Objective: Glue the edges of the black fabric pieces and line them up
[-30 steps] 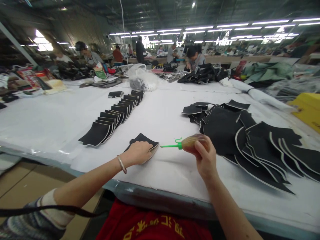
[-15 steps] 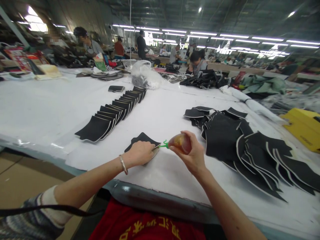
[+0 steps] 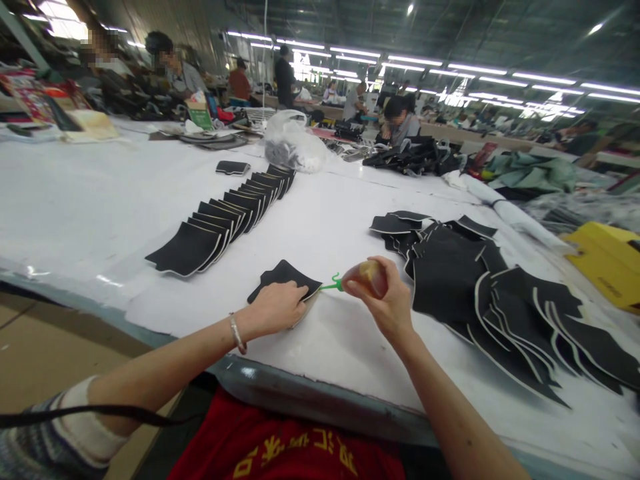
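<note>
A black piece with a pale edge (image 3: 284, 272) lies on the white tabletop (image 3: 320, 220) in front of me. My left hand (image 3: 278, 307) rests on its near part, fingers closed at the piece's right side. My right hand (image 3: 387, 300) is wrapped round a squeeze bottle (image 3: 364, 279) of amber content, tilted on its side. The bottle's green nozzle (image 3: 332, 285) points left, and its tip is at the right corner of the piece. Whether the tip touches the piece is too small to tell.
A fanned row of black pieces (image 3: 185, 248) runs back on the left, towards a clear plastic bag (image 3: 293, 143). To the right lie a heap of black pieces (image 3: 443, 273) and a yellow box (image 3: 607, 257). People sit and stand farther back.
The view has shifted slightly. The bottle and my right hand have moved a little up and right, with the nozzle still at the corner. My left hand keeps its place on the piece.
</note>
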{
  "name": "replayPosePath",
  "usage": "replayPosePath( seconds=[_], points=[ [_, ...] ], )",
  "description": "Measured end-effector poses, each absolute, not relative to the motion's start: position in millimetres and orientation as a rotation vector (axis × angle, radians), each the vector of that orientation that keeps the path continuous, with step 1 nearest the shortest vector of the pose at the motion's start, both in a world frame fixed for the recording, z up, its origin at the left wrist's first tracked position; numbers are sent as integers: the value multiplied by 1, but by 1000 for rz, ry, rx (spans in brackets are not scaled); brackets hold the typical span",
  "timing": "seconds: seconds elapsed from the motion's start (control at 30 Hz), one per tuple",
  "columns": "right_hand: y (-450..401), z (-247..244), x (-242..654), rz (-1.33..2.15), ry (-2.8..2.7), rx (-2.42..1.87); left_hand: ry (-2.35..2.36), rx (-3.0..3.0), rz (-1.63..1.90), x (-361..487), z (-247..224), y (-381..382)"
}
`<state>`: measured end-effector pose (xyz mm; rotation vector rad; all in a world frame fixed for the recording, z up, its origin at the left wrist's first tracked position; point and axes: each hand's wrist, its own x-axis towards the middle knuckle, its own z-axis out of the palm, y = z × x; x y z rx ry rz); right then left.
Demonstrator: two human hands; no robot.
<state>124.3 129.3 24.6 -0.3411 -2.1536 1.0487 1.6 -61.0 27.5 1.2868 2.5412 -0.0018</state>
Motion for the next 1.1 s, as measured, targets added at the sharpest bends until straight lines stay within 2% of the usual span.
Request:
replayPosePath(
  seconds=[0.37, 0.53, 0.73, 0.9, 1.1],
  points=[
    [132, 15, 122, 1256, -2121, -409, 2524, 1326, 53, 2, 23, -63],
    [134, 13, 121, 1181, -2085, -453, 2520, 1322, 65, 4, 26, -64],
    [129, 14, 124, 1422, -2155, -344, 2496, 1320, 88, 3, 26, -65],
    [130, 15, 124, 1307, -2120, -409, 2483, 1326, 114, 1, 23, -68],
    [127, 16, 130, 1458, -2186, -276, 2473, 1356, 125, 2, 24, -69]
  ],
)
